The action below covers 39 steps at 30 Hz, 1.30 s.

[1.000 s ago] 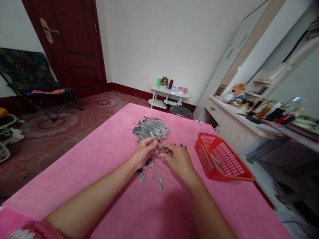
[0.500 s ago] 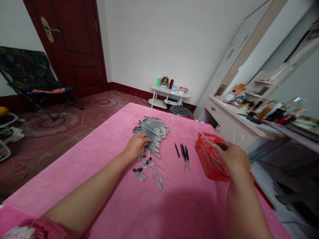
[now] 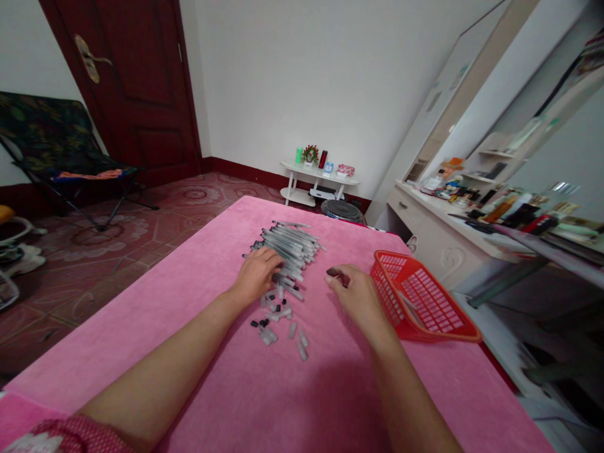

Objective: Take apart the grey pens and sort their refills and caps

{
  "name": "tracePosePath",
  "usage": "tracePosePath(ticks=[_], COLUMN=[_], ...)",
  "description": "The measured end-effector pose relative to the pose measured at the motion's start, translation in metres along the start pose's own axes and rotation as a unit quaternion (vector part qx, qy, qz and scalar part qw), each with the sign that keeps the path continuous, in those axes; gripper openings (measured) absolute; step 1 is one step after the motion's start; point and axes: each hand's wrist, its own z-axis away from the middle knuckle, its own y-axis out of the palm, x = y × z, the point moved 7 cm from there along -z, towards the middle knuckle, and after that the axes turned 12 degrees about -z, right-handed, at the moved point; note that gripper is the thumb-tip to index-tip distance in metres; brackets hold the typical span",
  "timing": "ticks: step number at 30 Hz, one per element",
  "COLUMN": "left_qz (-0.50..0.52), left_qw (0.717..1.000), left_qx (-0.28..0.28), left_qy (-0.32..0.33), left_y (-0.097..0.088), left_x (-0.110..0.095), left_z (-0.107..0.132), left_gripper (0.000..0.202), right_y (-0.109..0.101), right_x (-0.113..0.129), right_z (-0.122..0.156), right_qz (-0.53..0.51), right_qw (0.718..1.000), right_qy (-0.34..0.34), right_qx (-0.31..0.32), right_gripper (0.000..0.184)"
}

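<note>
A heap of clear grey pens point(image 3: 292, 247) with dark ends lies mid-table. At its near left side my left hand point(image 3: 258, 270) is closed, fingers curled down on a pen; a dark pen end pokes out left of the knuckles. My right hand point(image 3: 353, 292) is low over the cloth where black refills lay, and it covers them. Its fingers are bent with the thumb close to them; a dark bit shows at the fingertips, too unclear to name. Loose clear caps point(image 3: 302, 350) and small black plugs point(image 3: 263, 323) are scattered before the heap.
A red plastic basket point(image 3: 436, 338) with a pale tube inside stands right of my right hand. Pink cloth point(image 3: 226, 390) covers the table. Beyond are a white shelf point(image 3: 302, 168), a dressing table point(image 3: 443, 245) with bottles, and a folding chair point(image 3: 56, 138).
My right hand has come left from above the basket, where it held a pale tube, to the refills. My left hand stays at the heap; a dark pen end now sticks out beside it.
</note>
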Motion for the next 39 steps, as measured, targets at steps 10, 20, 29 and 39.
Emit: tracePosePath(ticks=[10, 20, 29, 39], left_qz=[0.033, 0.017, 0.219, 0.740], left_qw=[0.991, 0.984, 0.971, 0.600], left_qx=[-0.036, 0.026, -0.062, -0.163], left_qy=[0.121, 0.174, -0.077, -0.256], left_y=[-0.015, -0.013, -0.011, 0.010], left_x=[-0.047, -0.058, 0.012, 0.022], left_z=[0.003, 0.007, 0.004, 0.000], left_gripper=[0.024, 0.023, 0.026, 0.021], right_y=[0.052, 0.067, 0.038, 0.069], right_x=[0.009, 0.004, 0.026, 0.027], right_z=[0.018, 0.020, 0.017, 0.026], right_qz=[-0.071, -0.167, 0.040, -0.081], right_qw=[0.994, 0.970, 0.987, 0.987], right_qy=[0.032, 0.019, -0.088, -0.054], right_qx=[0.081, 0.176, 0.127, 0.125], right_gripper=[0.024, 0.029, 0.014, 0.017])
